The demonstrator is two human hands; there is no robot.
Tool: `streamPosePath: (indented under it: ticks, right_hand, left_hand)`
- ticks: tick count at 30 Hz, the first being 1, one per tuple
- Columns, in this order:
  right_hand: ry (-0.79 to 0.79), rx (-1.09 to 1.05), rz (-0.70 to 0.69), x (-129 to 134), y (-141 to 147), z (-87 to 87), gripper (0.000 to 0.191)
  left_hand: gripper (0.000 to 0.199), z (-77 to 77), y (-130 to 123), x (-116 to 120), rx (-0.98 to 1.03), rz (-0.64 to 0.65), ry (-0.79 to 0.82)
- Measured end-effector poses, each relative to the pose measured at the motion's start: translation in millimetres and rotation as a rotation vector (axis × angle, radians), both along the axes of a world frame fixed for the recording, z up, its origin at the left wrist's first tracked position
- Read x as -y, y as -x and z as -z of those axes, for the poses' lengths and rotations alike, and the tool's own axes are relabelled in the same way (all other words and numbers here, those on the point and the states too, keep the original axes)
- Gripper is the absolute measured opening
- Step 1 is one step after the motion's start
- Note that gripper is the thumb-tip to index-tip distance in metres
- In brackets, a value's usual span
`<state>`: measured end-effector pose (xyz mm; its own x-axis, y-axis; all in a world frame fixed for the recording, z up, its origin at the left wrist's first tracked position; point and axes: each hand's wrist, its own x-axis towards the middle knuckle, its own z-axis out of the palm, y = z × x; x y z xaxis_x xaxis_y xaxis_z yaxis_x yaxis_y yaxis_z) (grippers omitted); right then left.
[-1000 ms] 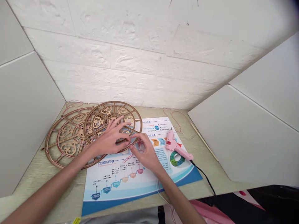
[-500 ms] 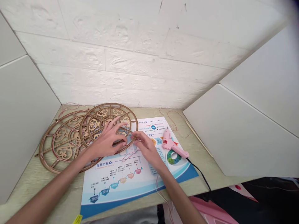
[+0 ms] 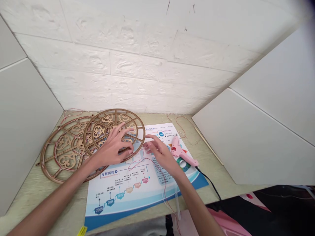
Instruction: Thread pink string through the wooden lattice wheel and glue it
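Bronze-brown and openwork, the front disc [image 3: 99,131] has a round rim, spokes running out from its hub, an inner ring and paler gold scrolls set between the bars. I see it at the far left of the tabletop [image 3: 61,209], its left part overlapping a second, similar disc [image 3: 68,160] with reddish strands along its bars, its right part over a printed sheet [image 3: 137,200]. Being round, it gives me no single long axis; its face is turned up, and its spokes point every way.

My left hand [image 3: 112,149] reaches in from the near left and lies palm down on its near side, fingers spread, thumb and index curled close together; I cannot tell whether they pinch anything. My right hand [image 3: 159,154] comes from the near right, fingers parted and loosely bent, index tip just beside the rim, near a loop of pink thread [image 3: 136,162]. Right of it, a pink glue gun [image 3: 181,153] points its nozzle far, its handle near and right.
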<state>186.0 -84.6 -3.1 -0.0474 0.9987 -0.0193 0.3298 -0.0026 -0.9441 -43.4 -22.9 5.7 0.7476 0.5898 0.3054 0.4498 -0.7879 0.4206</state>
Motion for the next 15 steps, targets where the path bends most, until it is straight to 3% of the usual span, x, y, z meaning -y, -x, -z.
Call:
streamPosePath:
  ticks: [6, 15]
  right_hand:
    - [0.073, 0.074, -0.061, -2.9, -6.0, -7.2, 0.037]
    - [0.146, -0.179, -0.078, 0.9, 1.3, -19.2, 0.043]
  left_hand:
    - [0.019, -2.0, 1.5, 0.0, 0.014, 0.006, 0.007]
    - [0.018, -3.6, 1.6, 1.1, 0.038, 0.007, 0.004]
